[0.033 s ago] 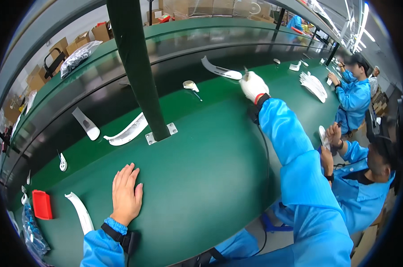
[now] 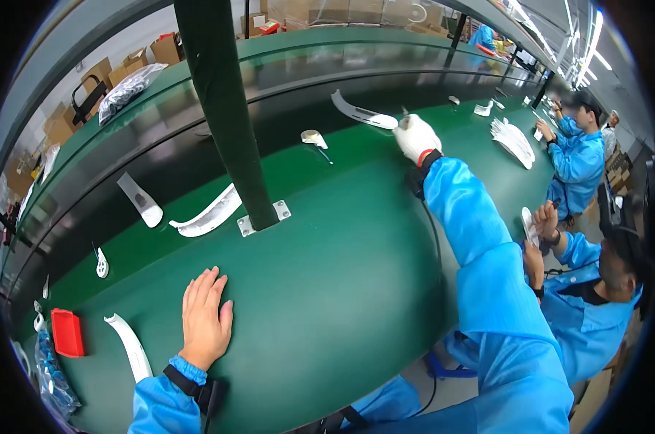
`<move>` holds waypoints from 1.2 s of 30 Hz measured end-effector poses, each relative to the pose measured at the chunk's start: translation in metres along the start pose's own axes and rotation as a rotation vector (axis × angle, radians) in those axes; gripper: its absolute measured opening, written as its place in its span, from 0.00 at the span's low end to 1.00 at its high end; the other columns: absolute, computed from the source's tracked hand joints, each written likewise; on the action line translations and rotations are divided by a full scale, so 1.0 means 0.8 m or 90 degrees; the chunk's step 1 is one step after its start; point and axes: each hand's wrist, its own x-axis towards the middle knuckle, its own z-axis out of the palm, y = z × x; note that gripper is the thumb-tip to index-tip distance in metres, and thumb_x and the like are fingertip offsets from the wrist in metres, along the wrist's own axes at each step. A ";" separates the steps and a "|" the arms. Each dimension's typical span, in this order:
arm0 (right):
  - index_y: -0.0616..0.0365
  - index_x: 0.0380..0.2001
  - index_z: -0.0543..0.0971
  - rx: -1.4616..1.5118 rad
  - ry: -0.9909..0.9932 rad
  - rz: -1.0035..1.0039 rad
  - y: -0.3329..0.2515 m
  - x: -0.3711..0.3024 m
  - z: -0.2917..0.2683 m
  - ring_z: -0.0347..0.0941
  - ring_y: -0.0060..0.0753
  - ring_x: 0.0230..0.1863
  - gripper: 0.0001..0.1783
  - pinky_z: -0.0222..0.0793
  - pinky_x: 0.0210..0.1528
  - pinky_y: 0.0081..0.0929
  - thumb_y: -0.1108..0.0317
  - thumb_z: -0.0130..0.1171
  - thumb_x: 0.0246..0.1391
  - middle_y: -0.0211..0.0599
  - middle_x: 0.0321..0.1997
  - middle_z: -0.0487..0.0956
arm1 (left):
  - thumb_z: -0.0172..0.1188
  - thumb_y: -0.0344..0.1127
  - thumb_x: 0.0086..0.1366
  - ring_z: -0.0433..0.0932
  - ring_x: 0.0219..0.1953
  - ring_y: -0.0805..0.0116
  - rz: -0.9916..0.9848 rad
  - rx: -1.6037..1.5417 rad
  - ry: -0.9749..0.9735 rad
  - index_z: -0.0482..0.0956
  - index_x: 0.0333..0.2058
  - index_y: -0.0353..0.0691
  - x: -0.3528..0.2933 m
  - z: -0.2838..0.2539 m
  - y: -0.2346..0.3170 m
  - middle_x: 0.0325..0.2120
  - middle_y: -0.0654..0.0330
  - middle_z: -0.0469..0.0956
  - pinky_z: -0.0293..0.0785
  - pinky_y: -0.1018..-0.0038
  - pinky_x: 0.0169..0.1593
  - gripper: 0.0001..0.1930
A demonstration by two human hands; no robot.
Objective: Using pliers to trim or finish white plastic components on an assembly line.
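Curved white plastic part (image 2: 363, 113) lies at one o'clock on the far belt edge; the gloved right hand (image 2: 415, 137) reaches it, grip touching its near end, not yet lifted. Left hand (image 2: 204, 318) rests flat, fingers spread, on the green table (image 2: 327, 275). Similar white parts (image 2: 210, 214) lie at ten o'clock beside a dark post (image 2: 222, 108); seated co-workers (image 2: 577, 155) work at three o'clock.

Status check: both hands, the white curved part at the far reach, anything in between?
Left hand flat on green table, open, empty. Gloved right hand stretched out, at end of long white curved part; grip unclear. Dark post stands left of reach, not blocking.
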 end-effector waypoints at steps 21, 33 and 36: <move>0.66 0.50 0.75 -0.065 -0.072 0.016 -0.026 0.081 0.068 0.78 0.54 0.52 0.34 0.73 0.54 0.43 0.47 0.64 0.52 0.57 0.49 0.81 | 0.56 0.22 0.54 0.63 0.65 0.44 -0.009 -0.012 -0.010 0.73 0.54 0.34 0.016 0.003 -0.002 0.60 0.47 0.67 0.55 0.51 0.69 0.25; 0.62 0.43 0.78 -0.158 0.005 0.032 -0.007 0.132 0.117 0.81 0.52 0.46 0.25 0.77 0.49 0.41 0.54 0.67 0.49 0.53 0.41 0.83 | 0.57 0.24 0.52 0.64 0.64 0.44 -0.010 -0.030 -0.030 0.73 0.52 0.34 0.017 0.002 -0.004 0.60 0.47 0.67 0.56 0.50 0.68 0.26; 0.62 0.44 0.79 -0.175 -0.011 0.044 -0.024 0.119 0.116 0.80 0.54 0.48 0.22 0.76 0.51 0.42 0.56 0.62 0.51 0.55 0.44 0.82 | 0.58 0.25 0.52 0.64 0.64 0.45 -0.014 -0.027 -0.026 0.73 0.53 0.34 0.014 -0.001 -0.004 0.60 0.47 0.67 0.56 0.50 0.67 0.25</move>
